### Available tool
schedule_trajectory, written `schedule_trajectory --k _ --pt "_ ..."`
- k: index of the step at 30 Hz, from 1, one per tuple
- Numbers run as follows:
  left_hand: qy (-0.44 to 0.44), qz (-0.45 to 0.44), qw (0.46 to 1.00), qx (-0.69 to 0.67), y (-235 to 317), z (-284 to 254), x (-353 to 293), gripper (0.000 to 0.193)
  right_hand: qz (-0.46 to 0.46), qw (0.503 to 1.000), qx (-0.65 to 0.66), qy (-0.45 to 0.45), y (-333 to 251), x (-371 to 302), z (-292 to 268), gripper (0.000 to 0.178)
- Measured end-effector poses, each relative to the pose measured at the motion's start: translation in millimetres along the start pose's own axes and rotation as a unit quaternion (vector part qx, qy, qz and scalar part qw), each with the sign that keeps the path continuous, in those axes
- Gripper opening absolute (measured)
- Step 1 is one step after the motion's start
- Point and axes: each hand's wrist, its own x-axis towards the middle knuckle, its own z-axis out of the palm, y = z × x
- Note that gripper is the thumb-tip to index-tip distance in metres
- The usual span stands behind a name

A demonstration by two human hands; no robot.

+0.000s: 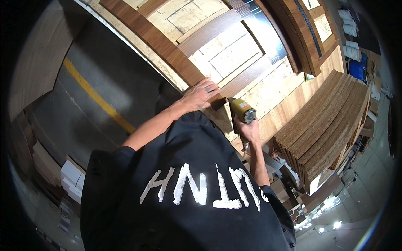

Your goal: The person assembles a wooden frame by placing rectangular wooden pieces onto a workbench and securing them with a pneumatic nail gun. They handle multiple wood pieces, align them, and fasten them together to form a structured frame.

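A brown wood-grain frame with crossbars lies on a pale board worktop. My left hand is closed over the frame's near corner, its fingers curled across the brown strip. A yellow-green nail gun is in my right hand, the fingers wrapped round its grip. The gun's nose points at the near end of the frame, close to my left fingers. Whether the nose touches the wood I cannot tell.
Curved brown panels stand stacked on the worktop's far right. Beside them lies a thick pile of particleboard strips. A yellow line crosses the dark floor on the left. White boxes sit lower left.
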Motion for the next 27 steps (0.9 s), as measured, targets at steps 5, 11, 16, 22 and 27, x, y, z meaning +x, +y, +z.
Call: schedule_trajectory --k 5,11,16,22,27 --pt "0.029 -0.001 1.0 -0.003 -0.7 5.1 -0.5 0.07 -0.015 0.994 -0.103 -0.02 -8.7 -5.7 18.1 0.028" --pt "-0.005 -0.008 1.0 0.001 0.2 2.5 0.2 0.076 -0.009 0.997 -0.081 -0.007 -1.0 -6.1 30.0 0.026" --pt "-0.001 -0.01 1.0 -0.008 1.0 1.9 0.8 0.075 -0.005 0.997 -0.081 0.001 2.7 -3.5 32.2 0.03" --pt "0.003 -0.007 1.0 -0.009 0.8 2.4 0.4 0.075 -0.01 0.997 -0.081 0.002 3.7 -3.3 33.1 0.03" --pt "0.003 -0.009 1.0 -0.014 0.1 3.9 0.0 0.074 -0.014 0.996 -0.092 -0.007 -13.2 -3.3 28.4 0.031"
